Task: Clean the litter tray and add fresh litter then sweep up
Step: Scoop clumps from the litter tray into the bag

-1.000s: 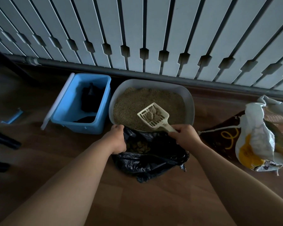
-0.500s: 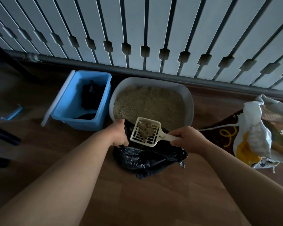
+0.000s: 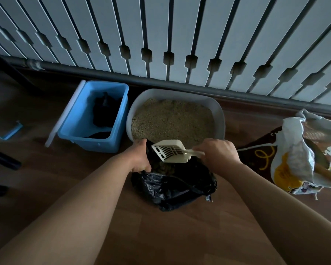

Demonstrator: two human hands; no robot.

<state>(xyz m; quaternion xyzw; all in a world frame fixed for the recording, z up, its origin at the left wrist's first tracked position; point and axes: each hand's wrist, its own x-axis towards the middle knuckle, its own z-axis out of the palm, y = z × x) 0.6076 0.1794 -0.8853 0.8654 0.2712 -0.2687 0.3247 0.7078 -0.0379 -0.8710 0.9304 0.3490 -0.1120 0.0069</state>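
Litter tray (image 3: 219, 119) at 12 o'clock on the wooden floor (image 3: 161, 236), scoop (image 3: 170, 151) tipped over the bin bag (image 3: 180, 188)
Right hand (image 3: 218, 153) has its grip closed round the scoop handle. The left hand (image 3: 139, 159) pinches the bag's rim open, I think, it's dim. If that rim slips, clumps land on the floor. Blue tub (image 3: 120, 115) at 10, litter sack (image 3: 294, 155) at 3, white slats (image 3: 161, 35) behind.

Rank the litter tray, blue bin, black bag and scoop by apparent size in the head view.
1. litter tray
2. blue bin and black bag, too alike to rank; the bag lies nearer
3. scoop
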